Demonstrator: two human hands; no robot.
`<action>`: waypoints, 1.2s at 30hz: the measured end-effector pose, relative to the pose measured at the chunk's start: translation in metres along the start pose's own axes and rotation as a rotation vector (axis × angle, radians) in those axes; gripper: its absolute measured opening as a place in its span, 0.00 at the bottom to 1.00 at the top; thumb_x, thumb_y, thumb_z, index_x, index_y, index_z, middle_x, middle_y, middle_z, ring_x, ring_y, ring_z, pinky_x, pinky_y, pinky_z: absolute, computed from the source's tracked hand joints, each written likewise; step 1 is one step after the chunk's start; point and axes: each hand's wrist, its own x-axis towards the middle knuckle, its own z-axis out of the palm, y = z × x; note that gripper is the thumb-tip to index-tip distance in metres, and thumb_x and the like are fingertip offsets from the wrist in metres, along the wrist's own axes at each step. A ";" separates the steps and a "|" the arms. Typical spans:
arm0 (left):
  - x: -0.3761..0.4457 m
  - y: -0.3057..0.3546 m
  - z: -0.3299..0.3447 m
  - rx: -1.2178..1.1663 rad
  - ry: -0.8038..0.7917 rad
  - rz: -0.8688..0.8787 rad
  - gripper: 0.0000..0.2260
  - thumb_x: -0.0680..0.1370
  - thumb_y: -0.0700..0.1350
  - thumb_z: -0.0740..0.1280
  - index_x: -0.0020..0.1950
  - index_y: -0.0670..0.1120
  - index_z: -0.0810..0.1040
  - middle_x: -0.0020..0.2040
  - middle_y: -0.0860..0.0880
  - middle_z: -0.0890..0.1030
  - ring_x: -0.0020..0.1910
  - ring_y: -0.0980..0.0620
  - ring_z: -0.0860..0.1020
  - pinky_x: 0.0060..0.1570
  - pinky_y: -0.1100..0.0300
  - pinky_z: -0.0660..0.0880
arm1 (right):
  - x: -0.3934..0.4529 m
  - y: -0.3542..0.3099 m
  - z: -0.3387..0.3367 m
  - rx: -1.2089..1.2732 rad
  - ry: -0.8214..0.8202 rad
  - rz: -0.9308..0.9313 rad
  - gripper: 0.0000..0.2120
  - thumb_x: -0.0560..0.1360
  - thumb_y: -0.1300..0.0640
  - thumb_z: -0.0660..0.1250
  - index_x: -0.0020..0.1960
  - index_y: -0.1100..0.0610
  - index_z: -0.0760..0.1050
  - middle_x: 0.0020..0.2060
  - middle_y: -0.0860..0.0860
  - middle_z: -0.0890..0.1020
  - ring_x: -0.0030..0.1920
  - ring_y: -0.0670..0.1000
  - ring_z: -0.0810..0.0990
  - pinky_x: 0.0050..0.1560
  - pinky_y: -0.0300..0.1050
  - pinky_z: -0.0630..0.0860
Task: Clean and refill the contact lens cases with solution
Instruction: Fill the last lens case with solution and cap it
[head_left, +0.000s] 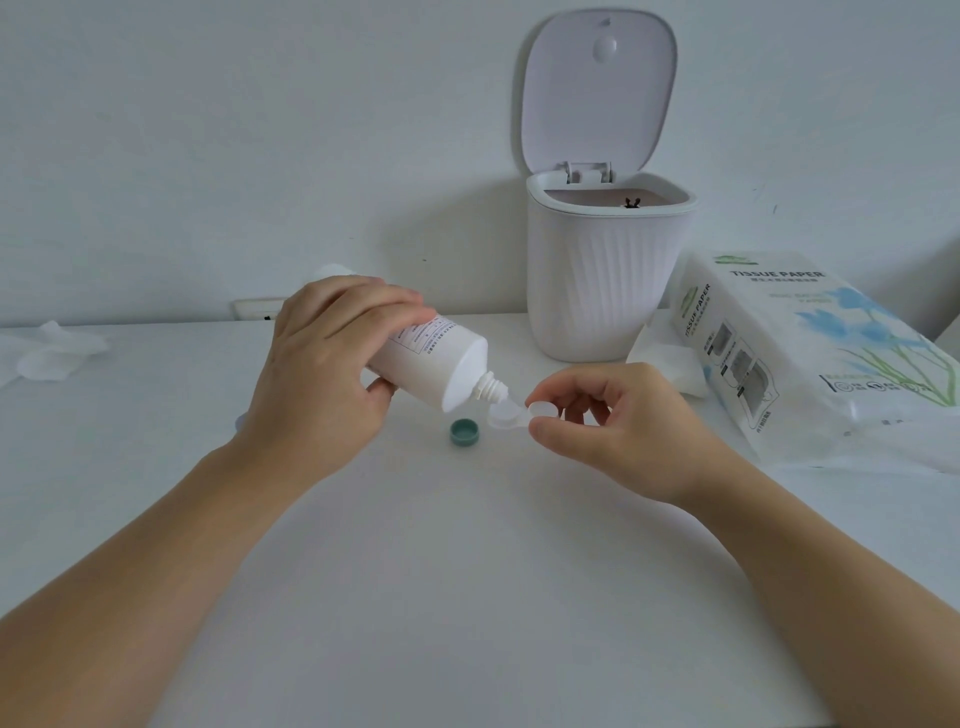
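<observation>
- Head view: our left hand (317, 364) wraps round the white solution bottle (431, 364), tipped nozzle-down to the right; our right hand (613, 421) pinches the clear contact lens case (519, 413) just above the table (467, 571).
- The nozzle sits right over the case's open left well, so we judge refilling is under way; whether liquid is flowing, we can't tell.
- A teal cap (464, 432) lies loose beside the case, so capping is left to do.
- Used tissues (52, 353) lie far left; the white bin (605, 275) stands open behind.
- Readable writing: "TISSUE PAPER" on the tissue pack (810, 353); the bottle's label is too small.
</observation>
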 end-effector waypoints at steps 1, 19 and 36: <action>0.000 0.000 0.000 -0.014 -0.002 -0.013 0.29 0.61 0.27 0.76 0.61 0.43 0.82 0.60 0.48 0.82 0.61 0.41 0.76 0.64 0.51 0.68 | 0.000 0.000 0.000 0.003 0.003 0.002 0.04 0.71 0.58 0.76 0.44 0.50 0.85 0.32 0.38 0.79 0.31 0.39 0.73 0.34 0.25 0.66; -0.001 0.004 -0.005 -0.641 -0.007 -0.712 0.31 0.66 0.43 0.82 0.57 0.71 0.75 0.58 0.67 0.79 0.61 0.63 0.74 0.17 0.53 0.76 | 0.004 0.002 -0.003 0.153 0.021 0.059 0.03 0.71 0.53 0.73 0.44 0.49 0.85 0.30 0.40 0.77 0.31 0.43 0.71 0.34 0.31 0.69; 0.000 0.001 0.010 -0.777 -0.038 -0.910 0.25 0.65 0.54 0.81 0.60 0.61 0.78 0.54 0.61 0.85 0.50 0.58 0.84 0.25 0.67 0.71 | 0.003 0.000 -0.004 0.268 -0.010 0.083 0.10 0.69 0.48 0.73 0.51 0.43 0.84 0.35 0.43 0.82 0.36 0.45 0.76 0.39 0.34 0.72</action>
